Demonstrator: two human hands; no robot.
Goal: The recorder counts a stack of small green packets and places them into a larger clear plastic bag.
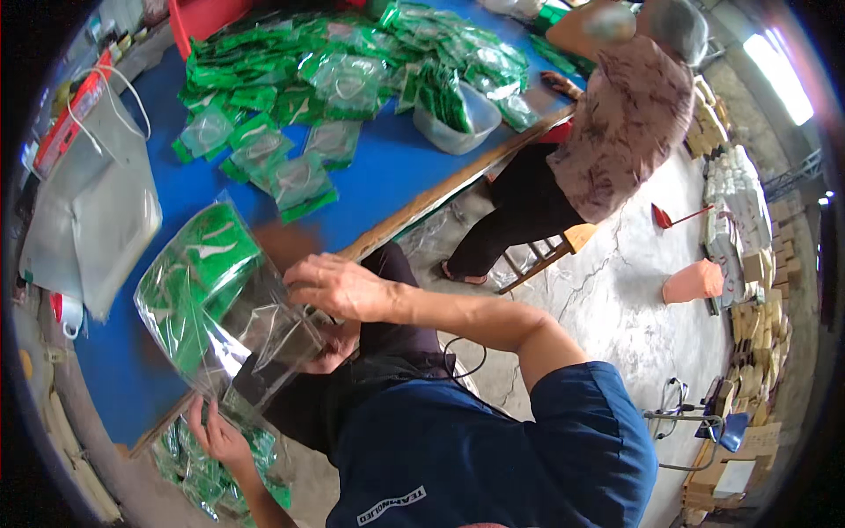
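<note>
Clear plastic bag at left centre of frame, over the near edge of the blue bench, stuffed with green sachets; its lower right part looks empty and see-through. Right hand lies on top of the bag's open end, fingers spread and pressing the film, not closed around it. Left hand at lower left under the bag, fingers curled up against its bottom corner; grip partly hidden by the plastic, cannot tell how tight. Below it more green sachets, container unclear, cut off by the frame edge. Upper centre: loose heap of green packets on the bench, some spilling into a clear plastic tub. Red basin at top, mostly cut off. Pale plastic bags at upper left, contents hard to read. Another person stands upper right, hands out of sight. Stacked boxes along the right rim, blurred.
</note>
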